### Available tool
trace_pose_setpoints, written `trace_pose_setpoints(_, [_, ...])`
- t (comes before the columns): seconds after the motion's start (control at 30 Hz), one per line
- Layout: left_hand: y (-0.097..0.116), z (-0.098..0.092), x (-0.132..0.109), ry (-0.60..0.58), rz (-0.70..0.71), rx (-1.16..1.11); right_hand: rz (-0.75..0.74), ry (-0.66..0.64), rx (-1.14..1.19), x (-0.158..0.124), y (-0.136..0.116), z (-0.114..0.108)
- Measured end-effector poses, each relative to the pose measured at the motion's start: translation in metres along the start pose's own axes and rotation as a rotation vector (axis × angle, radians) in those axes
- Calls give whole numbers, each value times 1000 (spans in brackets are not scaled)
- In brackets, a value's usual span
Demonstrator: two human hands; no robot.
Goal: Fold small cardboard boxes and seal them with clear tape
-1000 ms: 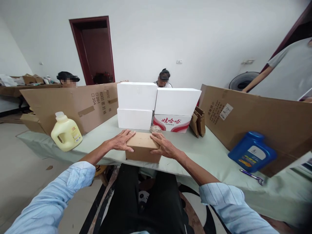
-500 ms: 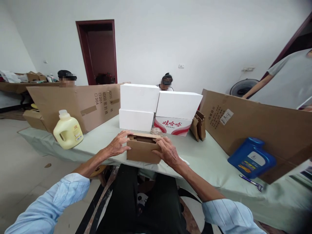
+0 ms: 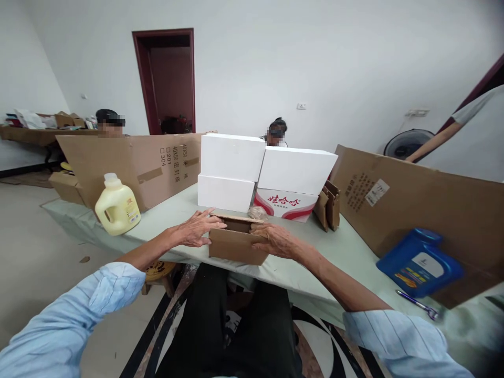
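Observation:
A small brown cardboard box (image 3: 235, 245) stands at the near edge of the table (image 3: 338, 252), its top open. My left hand (image 3: 196, 228) rests against the box's left side with the fingers stretched over its top edge. My right hand (image 3: 275, 239) lies on the right top edge, fingers curled over it and gripping the box. A small clear wrapped thing (image 3: 258, 212) lies just behind the box.
White foam boxes (image 3: 232, 157) and a red-and-white carton (image 3: 284, 202) are stacked behind. A yellow jug (image 3: 117, 207) stands left, a blue jug (image 3: 419, 262) and a tool (image 3: 418, 305) right. Cardboard sheets (image 3: 134, 163) wall both sides. Other people sit or stand beyond them.
The box's top, shut a second ago, now stands open. My hands shifted from lying flat on the lid to holding the box's side edges. The camera turned slightly left.

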State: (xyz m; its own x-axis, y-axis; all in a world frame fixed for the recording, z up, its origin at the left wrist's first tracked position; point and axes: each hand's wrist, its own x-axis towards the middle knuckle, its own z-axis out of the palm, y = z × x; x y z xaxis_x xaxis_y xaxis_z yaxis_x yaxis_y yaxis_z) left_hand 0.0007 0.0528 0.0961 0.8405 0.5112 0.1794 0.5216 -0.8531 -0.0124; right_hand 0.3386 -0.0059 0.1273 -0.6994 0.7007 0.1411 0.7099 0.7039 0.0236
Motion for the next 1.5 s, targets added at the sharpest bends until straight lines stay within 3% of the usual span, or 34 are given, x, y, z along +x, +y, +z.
trace_pose_setpoints(0.1, [0,-5,10,-71,1,99,34,-106,-36,3,-5,-13])
trace_pose_setpoints(0.23, [1,-3,22,17,-1,93,17,-73,-93,1,0,-7])
trace_pose_setpoints(0.43, [-4,-7,17,101,23,2,18,290,-36,-17,24,29])
trace_pose_setpoints(0.53, [-11,-6,8,189,-10,-102,44,411,80,-28,31,40])
trace_pose_setpoints(0.77, [-21,27,-8,429,-96,-486,172,719,343,-35,31,60])
trace_pose_setpoints(0.97, [-34,54,5,605,-243,-730,354,924,509,-33,24,91])
trace_pose_setpoints(1.13, [-46,70,25,653,-333,-911,449,957,753,-27,19,109])
trace_pose_setpoints(1.27, [-47,74,37,653,-389,-899,456,973,912,-27,21,112])
trace_pose_setpoints(1.5, [-40,80,44,833,-475,-760,559,821,853,-37,18,107])
